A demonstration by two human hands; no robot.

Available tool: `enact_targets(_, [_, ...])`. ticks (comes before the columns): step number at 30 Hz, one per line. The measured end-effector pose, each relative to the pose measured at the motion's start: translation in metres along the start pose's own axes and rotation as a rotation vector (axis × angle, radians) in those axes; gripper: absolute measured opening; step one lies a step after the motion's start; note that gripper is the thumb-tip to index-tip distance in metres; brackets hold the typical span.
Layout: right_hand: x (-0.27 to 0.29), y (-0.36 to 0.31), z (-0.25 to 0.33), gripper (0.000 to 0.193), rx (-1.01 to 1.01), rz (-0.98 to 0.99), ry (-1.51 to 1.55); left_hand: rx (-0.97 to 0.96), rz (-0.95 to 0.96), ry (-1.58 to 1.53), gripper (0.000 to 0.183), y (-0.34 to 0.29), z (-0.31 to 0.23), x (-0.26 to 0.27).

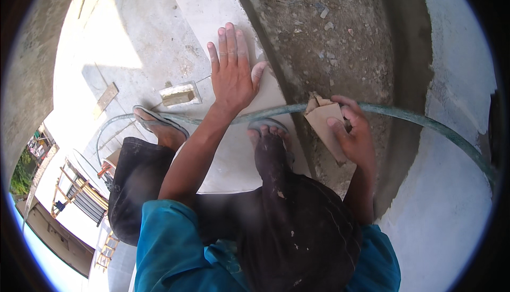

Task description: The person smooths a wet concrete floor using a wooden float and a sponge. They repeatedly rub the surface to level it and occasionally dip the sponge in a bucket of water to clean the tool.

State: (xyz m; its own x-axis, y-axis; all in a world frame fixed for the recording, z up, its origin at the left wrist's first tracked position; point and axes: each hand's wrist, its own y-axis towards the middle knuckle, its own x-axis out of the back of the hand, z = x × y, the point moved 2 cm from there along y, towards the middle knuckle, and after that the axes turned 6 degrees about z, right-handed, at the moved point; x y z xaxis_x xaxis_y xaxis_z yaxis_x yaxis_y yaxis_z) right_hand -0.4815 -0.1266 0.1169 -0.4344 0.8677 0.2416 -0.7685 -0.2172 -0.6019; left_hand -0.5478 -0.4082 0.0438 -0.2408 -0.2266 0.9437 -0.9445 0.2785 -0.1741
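Note:
My left hand [232, 77] is flat on a pale floor tile [210, 5], its fingers stretched out and its thumb near the tile's right edge. Pale dust coats the fingertips. In my right hand [355, 132] is a folded, torn-edged piece of tan cardboard [325, 127], pinched between thumb and fingers above the dirt strip. A green hose [276, 111] runs crosswise past my left wrist and behind the cardboard.
Rubble lies in the dirt strip [324, 37], with a whitish wall [457, 79] to its right. My sandalled feet [272, 132] rest on the tiles. A white-rimmed rectangular block [180, 94] and a tile offcut [106, 101] lie at left.

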Motion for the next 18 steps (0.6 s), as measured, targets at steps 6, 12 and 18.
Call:
enact_targets(6, [0.006,-0.004,0.004,0.023,-0.041,-0.004,0.009,0.112,-0.011,0.057,0.071,0.024,0.052,-0.010])
enact_targets(12, [0.003,0.000,0.008,0.023,-0.027,-0.007,0.002,0.270,-0.173,0.106,0.079,0.027,0.072,0.003])
enact_targets(18, [0.000,0.004,0.010,0.026,0.000,0.002,0.016,-0.120,0.026,0.071,0.075,0.039,0.041,-0.003])
